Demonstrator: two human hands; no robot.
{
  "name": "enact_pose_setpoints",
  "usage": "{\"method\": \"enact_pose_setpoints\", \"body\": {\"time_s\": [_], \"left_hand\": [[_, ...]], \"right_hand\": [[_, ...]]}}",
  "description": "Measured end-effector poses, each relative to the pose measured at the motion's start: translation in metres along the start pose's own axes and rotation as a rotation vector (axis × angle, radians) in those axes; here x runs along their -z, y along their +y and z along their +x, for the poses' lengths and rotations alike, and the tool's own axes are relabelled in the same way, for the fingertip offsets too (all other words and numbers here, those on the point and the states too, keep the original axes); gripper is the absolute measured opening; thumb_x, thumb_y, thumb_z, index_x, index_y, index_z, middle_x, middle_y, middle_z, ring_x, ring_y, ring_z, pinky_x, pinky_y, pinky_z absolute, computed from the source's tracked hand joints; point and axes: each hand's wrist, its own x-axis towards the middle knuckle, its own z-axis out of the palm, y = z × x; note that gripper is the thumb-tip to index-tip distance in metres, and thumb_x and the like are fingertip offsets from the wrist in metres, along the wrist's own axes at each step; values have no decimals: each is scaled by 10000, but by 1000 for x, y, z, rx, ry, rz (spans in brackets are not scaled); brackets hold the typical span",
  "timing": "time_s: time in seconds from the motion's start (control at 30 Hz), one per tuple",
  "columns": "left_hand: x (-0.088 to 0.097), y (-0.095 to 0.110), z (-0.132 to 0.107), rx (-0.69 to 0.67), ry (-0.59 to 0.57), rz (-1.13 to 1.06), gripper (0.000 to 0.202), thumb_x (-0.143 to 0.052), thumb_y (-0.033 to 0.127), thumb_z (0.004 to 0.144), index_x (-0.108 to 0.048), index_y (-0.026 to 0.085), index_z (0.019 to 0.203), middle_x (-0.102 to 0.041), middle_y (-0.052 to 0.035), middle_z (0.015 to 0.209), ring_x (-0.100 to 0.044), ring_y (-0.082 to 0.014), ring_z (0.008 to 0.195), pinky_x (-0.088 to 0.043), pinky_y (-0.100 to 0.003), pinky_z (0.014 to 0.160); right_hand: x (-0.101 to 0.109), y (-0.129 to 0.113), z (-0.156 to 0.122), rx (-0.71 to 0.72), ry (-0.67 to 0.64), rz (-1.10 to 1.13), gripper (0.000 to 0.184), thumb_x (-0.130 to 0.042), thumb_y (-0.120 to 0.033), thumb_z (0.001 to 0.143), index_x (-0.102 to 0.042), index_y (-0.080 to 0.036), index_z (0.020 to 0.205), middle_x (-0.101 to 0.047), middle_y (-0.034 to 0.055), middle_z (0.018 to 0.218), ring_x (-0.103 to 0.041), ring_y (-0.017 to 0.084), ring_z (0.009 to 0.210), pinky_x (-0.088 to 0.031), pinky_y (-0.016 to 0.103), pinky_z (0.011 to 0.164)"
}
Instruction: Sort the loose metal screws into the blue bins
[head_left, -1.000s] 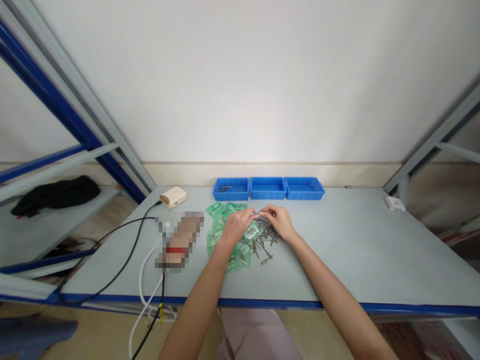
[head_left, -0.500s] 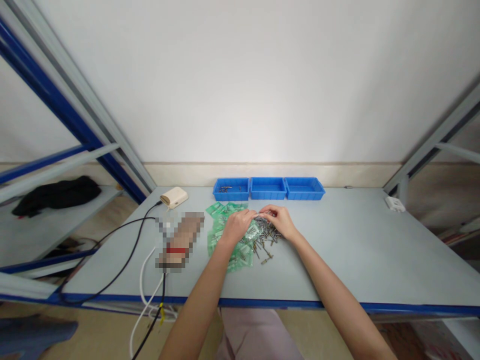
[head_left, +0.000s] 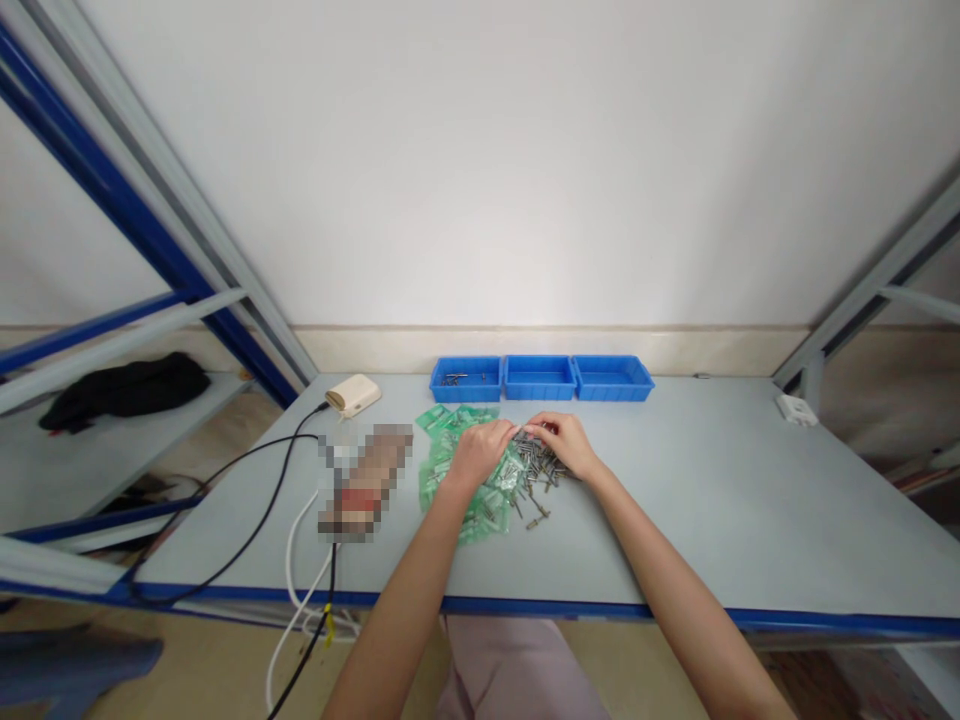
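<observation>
My left hand (head_left: 482, 450) is closed above a heap of green-tinted clear plastic bags (head_left: 486, 512) with metal pieces inside. My right hand (head_left: 562, 440) is closed too, its thumb and fingers pinched. The fingertips of both hands meet at a small pale plastic bag (head_left: 518, 432), mostly covered by the fingers. Under and in front of my right hand lies a pile of loose metal fasteners (head_left: 538, 462), silver and brass-coloured, some with long thin shanks. My left hand and wrist hide part of the bag heap.
Three blue trays (head_left: 540, 390) stand in a row near the wall; the left one holds a few metal pieces. To the left are a cream case (head_left: 354, 394), a pixelated object (head_left: 375, 475) and a black cable (head_left: 283, 468). A white item (head_left: 796, 410) lies far right.
The view has shifted slightly, moving everything a little to the right. Both hands stay pinched together in nearly the same place, with only slight finger movement.
</observation>
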Motion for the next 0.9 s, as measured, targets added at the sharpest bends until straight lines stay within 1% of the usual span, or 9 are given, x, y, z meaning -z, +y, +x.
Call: {"method": "enact_pose_setpoints", "body": {"time_s": [0.2, 0.27, 0.37, 0.5, 0.57, 0.63, 0.7, 0.77, 0.9], "left_hand": [[6, -8, 0, 260, 106, 30, 433, -333, 323, 984, -611, 156, 699, -650, -52, 669, -574, -142, 622, -302, -262, 595], [6, -12, 0, 352, 128, 16, 433, -331, 315, 984, -625, 157, 709, -663, -50, 676, -575, -140, 613, -288, -261, 584], [5, -15, 0, 453, 127, 8, 414, -347, 311, 977, -654, 160, 744, -683, -57, 697, -588, -145, 618, -276, -261, 572], [3, -15, 0, 482, 84, 12, 397, -362, 317, 970, -673, 169, 772, -702, -66, 741, -609, -153, 638, -275, -261, 566], [2, -14, -1, 475, 60, 10, 409, -354, 323, 971, -677, 173, 769, -703, -67, 746, -616, -154, 643, -282, -258, 568], [3, -14, -1, 472, 50, 7, 424, -341, 328, 974, -682, 175, 774, -701, -69, 744, -619, -154, 650, -296, -252, 575], [3, -15, -1, 472, 49, 4, 431, -333, 331, 977, -685, 175, 784, -698, -70, 742, -618, -152, 654, -309, -246, 584], [3, -15, -1, 466, 47, 1, 430, -331, 332, 979, -684, 176, 789, -696, -69, 741, -614, -148, 651, -312, -242, 585], [3, -14, 1, 413, 36, -10, 443, -319, 325, 981, -669, 173, 756, -693, -64, 732, -609, -147, 638, -297, -249, 569]], "right_hand": [[1, -5, 10, -73, 13, -63, 339, -500, -431, 859, -676, -171, 732, -670, 14, 641, -521, 121, 520, -369, 233, 558], [-3, -12, 24, -89, 12, -92, 369, -504, -448, 858, -660, -175, 665, -659, 18, 611, -527, 124, 528, -359, 233, 557], [-17, -27, 58, -106, -2, -109, 397, -512, -465, 860, -653, -180, 622, -655, 29, 600, -554, 128, 564, -361, 226, 564], [-47, -49, 113, -128, -126, -41, 391, -478, -430, 898, -686, -161, 705, -706, 49, 694, -578, 106, 535, -389, 197, 513], [-58, -56, 134, -139, -176, 0, 407, -406, -402, 937, -699, -143, 822, -725, 65, 760, -583, 97, 507, -388, 186, 470], [-61, -57, 145, -140, -188, 21, 415, -351, -383, 959, -682, -133, 954, -732, 81, 825, -591, 94, 501, -379, 178, 438], [-56, -52, 143, -130, -174, 19, 403, -338, -369, 963, -646, -128, 1060, -729, 96, 880, -594, 93, 506, -384, 177, 433], [-43, -40, 129, -112, -157, -7, 371, -362, -342, 952, -618, -127, 1113, -724, 100, 912, -591, 91, 514, -412, 186, 462], [-12, -11, 79, -67, -170, -130, 242, -506, -261, 869, -662, -152, 1019, -714, 54, 860, -601, 114, 599, -472, 235, 604]]}}
